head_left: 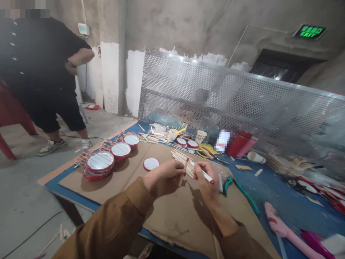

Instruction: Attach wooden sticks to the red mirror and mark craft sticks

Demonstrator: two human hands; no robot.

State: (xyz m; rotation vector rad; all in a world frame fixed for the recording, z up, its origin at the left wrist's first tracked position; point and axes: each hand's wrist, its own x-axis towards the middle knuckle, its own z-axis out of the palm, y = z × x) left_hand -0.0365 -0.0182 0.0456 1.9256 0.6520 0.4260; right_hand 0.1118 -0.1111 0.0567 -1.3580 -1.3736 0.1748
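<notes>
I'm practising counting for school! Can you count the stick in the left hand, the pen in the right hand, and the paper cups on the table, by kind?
Stick in the left hand: 1
Pen in the right hand: 1
Paper cups that I can make out on the table: 3
Total: 5

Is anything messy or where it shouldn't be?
Yes: a few pale sticks lie on the floor near the table. That looks odd because a pile of similar sticks rests on the cardboard; perhaps the floor ones fell.
</notes>
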